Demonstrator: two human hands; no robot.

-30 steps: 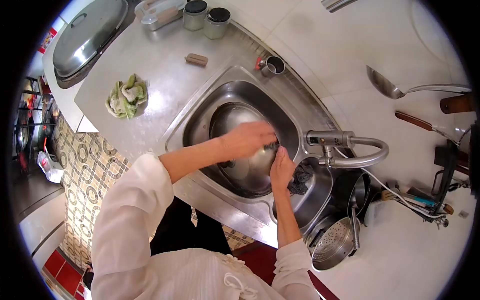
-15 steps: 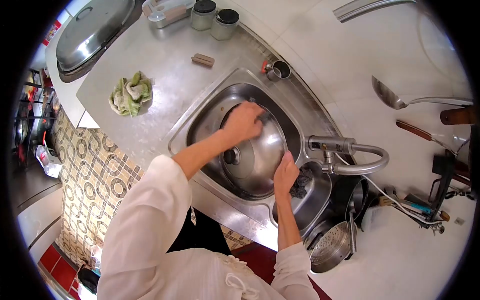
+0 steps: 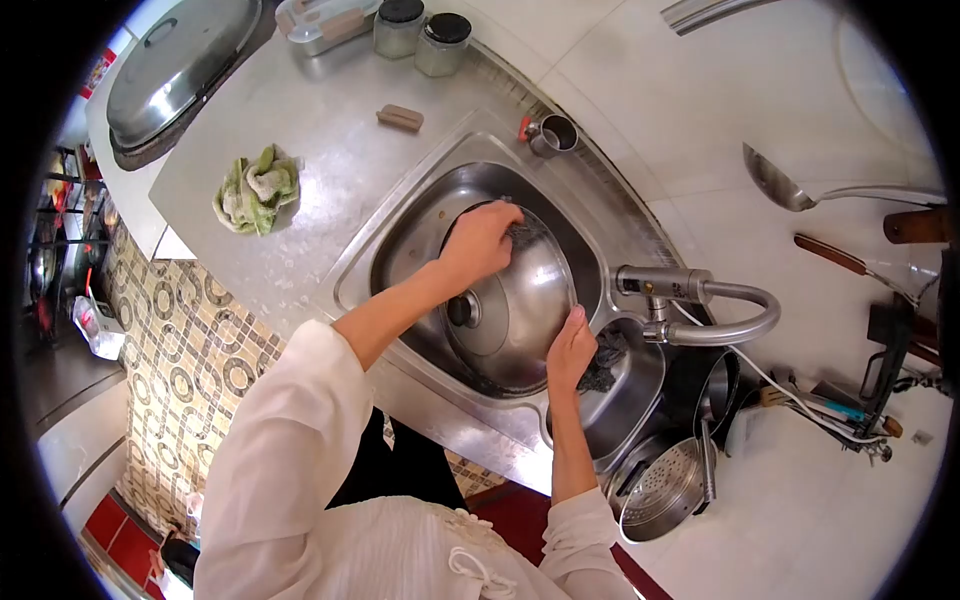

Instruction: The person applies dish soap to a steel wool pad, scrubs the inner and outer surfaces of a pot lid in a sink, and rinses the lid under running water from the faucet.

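A domed stainless-steel pot lid (image 3: 525, 300) with a black knob lies tilted in the large sink basin (image 3: 405, 240). My left hand (image 3: 482, 240) is closed over a dark, mesh-like scouring pad (image 3: 522, 232) and presses it against the upper part of the lid. Most of the pad is hidden under my fingers. At the lid's right edge, my right hand (image 3: 571, 350) grips the rim, thumb on top. Just beside that hand, a dark grey crumpled scrubber or cloth (image 3: 606, 362) sits in the small basin (image 3: 640, 385).
The faucet (image 3: 690, 290) arches over the small basin. Pots and a steel colander (image 3: 662, 490) stand right of the sink. A green cloth (image 3: 258, 190), a brown clip-like piece (image 3: 400, 118), a metal cup (image 3: 552, 135) and two jars (image 3: 442, 45) rest on the counter.
My left hand has shifted slightly left on the lid, and more of the scouring pad shows. My right hand keeps its grip on the rim. The view has moved slightly.
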